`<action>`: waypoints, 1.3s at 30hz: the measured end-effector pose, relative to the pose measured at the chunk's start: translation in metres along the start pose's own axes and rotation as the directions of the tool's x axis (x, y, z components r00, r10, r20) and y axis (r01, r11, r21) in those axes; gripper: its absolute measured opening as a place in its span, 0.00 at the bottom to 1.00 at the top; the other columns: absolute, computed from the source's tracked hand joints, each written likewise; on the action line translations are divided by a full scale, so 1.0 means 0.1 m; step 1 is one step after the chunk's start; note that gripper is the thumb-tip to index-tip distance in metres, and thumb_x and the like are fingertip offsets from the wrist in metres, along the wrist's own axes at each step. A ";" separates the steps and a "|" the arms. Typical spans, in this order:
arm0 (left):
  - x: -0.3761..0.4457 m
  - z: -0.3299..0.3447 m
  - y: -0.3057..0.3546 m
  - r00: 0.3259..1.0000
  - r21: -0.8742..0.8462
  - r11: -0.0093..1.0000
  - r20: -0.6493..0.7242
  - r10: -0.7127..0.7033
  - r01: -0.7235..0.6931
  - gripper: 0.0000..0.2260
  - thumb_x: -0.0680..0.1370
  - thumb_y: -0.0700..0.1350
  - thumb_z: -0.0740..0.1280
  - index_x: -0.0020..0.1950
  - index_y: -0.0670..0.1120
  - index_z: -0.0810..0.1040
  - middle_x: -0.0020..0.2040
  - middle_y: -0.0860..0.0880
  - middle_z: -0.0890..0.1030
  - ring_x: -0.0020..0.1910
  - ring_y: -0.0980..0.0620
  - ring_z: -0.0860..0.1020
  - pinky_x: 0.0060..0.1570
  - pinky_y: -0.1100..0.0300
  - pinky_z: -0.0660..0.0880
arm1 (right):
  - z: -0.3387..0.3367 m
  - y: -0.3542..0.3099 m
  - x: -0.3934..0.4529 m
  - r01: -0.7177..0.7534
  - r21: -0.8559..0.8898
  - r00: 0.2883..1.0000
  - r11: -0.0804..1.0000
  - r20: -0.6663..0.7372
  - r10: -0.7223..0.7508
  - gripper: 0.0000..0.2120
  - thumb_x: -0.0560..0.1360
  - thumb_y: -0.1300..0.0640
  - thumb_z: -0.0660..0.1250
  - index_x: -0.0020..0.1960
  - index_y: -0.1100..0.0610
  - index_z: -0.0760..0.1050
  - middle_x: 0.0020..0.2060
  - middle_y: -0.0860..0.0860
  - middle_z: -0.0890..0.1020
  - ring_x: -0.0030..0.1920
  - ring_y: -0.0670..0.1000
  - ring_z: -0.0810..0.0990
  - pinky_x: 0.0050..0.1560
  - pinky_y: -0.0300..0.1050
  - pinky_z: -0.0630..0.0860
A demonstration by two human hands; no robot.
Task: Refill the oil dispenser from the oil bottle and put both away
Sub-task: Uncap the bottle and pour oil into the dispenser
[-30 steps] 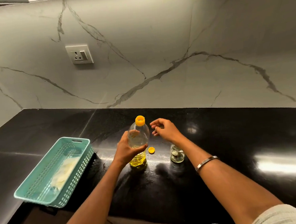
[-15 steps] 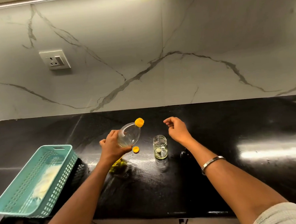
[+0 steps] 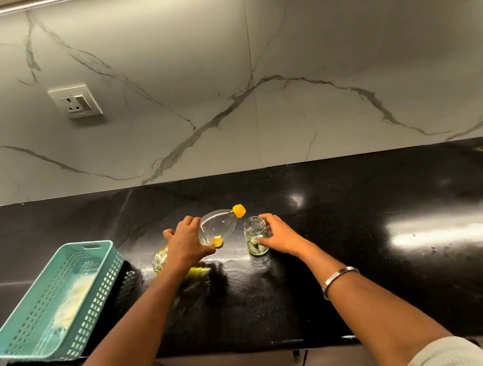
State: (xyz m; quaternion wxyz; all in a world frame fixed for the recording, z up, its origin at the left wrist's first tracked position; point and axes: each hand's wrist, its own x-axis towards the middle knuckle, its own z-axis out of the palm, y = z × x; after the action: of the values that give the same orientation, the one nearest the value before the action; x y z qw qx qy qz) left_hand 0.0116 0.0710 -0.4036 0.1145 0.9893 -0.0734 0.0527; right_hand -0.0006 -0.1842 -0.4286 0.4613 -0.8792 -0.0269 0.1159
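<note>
Bottle point(image 3: 217, 227) of oil, tilted with its yellow spout toward the glass dispenser jar point(image 3: 256, 234), is gripped by the left hand point(image 3: 186, 244). Right hand point(image 3: 281, 234) grips the jar mid-counter. Loose yellow cap point(image 3: 218, 241) lies between them; teal basket point(image 3: 54, 304) sits at the counter's point(image 3: 383, 273) front-left edge.

Both arms reach forward, left hand point(image 3: 186, 245) and right hand point(image 3: 281, 234) gripping
</note>
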 end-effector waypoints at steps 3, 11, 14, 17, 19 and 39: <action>-0.01 0.02 0.02 1.000 0.067 0.998 0.029 0.002 -0.004 0.33 0.64 0.61 0.74 0.66 0.52 0.70 0.57 0.54 0.71 0.59 0.52 0.71 0.57 0.49 0.59 | 0.06 0.01 0.00 0.026 0.005 0.998 1.000 -0.064 -0.026 0.28 0.69 0.60 0.74 0.66 0.55 0.68 0.63 0.55 0.71 0.63 0.52 0.73 0.65 0.42 0.69; -0.03 0.04 0.04 0.999 0.170 0.985 0.037 0.018 -0.024 0.33 0.64 0.59 0.74 0.66 0.53 0.70 0.58 0.53 0.71 0.61 0.51 0.70 0.58 0.48 0.59 | 0.12 0.01 0.02 0.039 0.038 0.987 0.998 -0.154 -0.033 0.28 0.67 0.56 0.77 0.64 0.55 0.70 0.61 0.53 0.75 0.60 0.51 0.75 0.60 0.42 0.71; -0.03 0.03 0.07 0.999 0.197 0.980 0.026 0.026 -0.031 0.33 0.64 0.59 0.74 0.67 0.53 0.69 0.59 0.53 0.71 0.61 0.51 0.70 0.59 0.48 0.59 | 0.13 0.01 0.02 0.036 0.051 0.988 0.998 -0.154 -0.027 0.29 0.67 0.55 0.77 0.65 0.54 0.70 0.61 0.52 0.76 0.60 0.51 0.76 0.63 0.46 0.73; -0.03 0.02 0.09 0.999 0.231 0.972 0.030 0.029 -0.036 0.33 0.65 0.58 0.75 0.67 0.53 0.69 0.60 0.53 0.71 0.62 0.51 0.70 0.58 0.48 0.60 | 0.13 0.01 0.01 0.037 0.052 0.988 0.998 -0.155 -0.029 0.29 0.67 0.55 0.77 0.65 0.53 0.70 0.61 0.53 0.76 0.60 0.51 0.76 0.63 0.47 0.73; -0.03 0.00 0.11 0.999 0.241 0.970 0.032 0.018 -0.025 0.33 0.65 0.58 0.75 0.67 0.53 0.69 0.60 0.53 0.71 0.62 0.51 0.69 0.59 0.47 0.60 | 0.12 0.00 0.00 0.038 0.055 0.988 0.998 -0.151 -0.029 0.29 0.68 0.55 0.77 0.65 0.53 0.70 0.62 0.53 0.76 0.60 0.51 0.76 0.63 0.46 0.73; -0.07 -0.18 0.26 1.000 0.346 0.938 0.010 0.008 -0.011 0.31 0.65 0.56 0.77 0.65 0.54 0.70 0.61 0.52 0.70 0.61 0.51 0.69 0.55 0.50 0.60 | 0.12 0.00 -0.01 0.036 0.047 0.991 0.998 -0.132 -0.030 0.27 0.68 0.55 0.76 0.64 0.52 0.70 0.60 0.52 0.77 0.59 0.50 0.77 0.61 0.46 0.74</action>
State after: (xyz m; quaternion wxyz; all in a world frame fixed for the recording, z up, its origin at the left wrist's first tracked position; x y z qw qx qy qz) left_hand -0.0006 0.0508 -0.3811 -0.0620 0.9939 -0.0684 0.0610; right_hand -0.0044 -0.1748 -0.4350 0.4856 -0.8726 -0.0081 0.0509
